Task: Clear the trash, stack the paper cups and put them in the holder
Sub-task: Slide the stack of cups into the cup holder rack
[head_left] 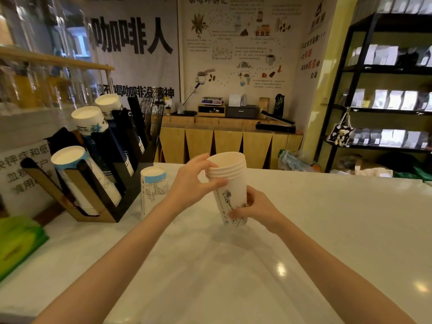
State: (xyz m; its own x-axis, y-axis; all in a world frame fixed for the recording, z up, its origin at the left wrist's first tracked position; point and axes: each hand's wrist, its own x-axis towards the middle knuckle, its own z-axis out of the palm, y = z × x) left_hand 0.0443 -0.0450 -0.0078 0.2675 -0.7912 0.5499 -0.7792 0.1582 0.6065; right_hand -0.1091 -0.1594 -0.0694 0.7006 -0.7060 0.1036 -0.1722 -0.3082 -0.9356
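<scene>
A stack of several white paper cups (230, 181) with line drawings stands upright, rims up, just above the white counter (327, 218). My left hand (195, 181) grips the rims near the top of the stack. My right hand (253, 206) wraps the lower part from the right. An upside-down stack of cups (153, 190) with a blue band stands on the counter to the left. Beside it is the black and wood cup holder (102, 192), with three slanted stacks of cups in its slots.
A green bag (16, 244) lies at the counter's left edge. A black wire basket (153, 113) stands behind the holder. Beyond the counter are a wooden cabinet (224, 139) with equipment and black shelves (385, 101) with bags at the right.
</scene>
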